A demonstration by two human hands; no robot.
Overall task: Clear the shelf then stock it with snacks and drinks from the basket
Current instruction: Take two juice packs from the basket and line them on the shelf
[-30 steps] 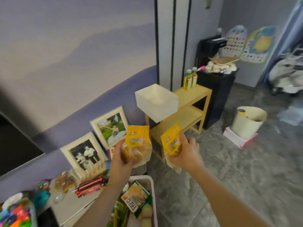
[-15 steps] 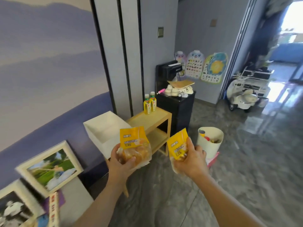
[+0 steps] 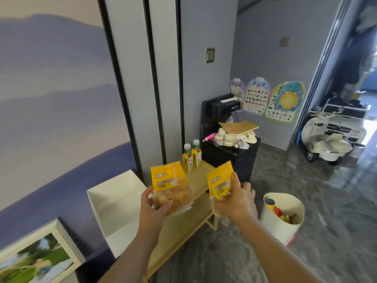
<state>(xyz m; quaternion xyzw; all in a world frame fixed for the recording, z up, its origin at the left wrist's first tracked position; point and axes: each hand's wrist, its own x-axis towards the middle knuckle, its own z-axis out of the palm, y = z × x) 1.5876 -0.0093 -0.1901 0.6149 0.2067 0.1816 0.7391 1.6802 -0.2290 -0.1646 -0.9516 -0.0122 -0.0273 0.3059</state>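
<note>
Grey stone-look floor, blue-grey wall with a mountain mural on the left, dark vertical trim strips up the middle. Wooden shelf (image 3: 201, 181) stands against the wall at centre frame, two tiers, pale wood. Two drink bottles (image 3: 191, 155), yellow liquid, stand upright side by side at the back of its top tier, touching or nearly so. White open box (image 3: 114, 203) sits at 9 o'clock from the shelf, tilted, apparently resting on the shelf's near end; contact point hidden. Left hand (image 3: 153, 209) grasps a yellow-topped bread packet (image 3: 170, 187) from below, thumb across the clear lower part, packet upright. Right hand (image 3: 236, 201) grasps a second bread packet (image 3: 220, 183) of the same print, fingers wrapped over its right edge, packet tilted slightly right. Both packets are held in the air in front of the shelf, overlapping its top tier in view; bottles sit at 12 o'clock, between the two packets and behind them. White bucket (image 3: 285, 227) with assorted items inside stands on the floor at 3 o'clock from the right hand, near the shelf's end. Framed landscape photo (image 3: 38, 256) at 7 o'clock. Black cabinet (image 3: 236, 156) just beyond the shelf.
</note>
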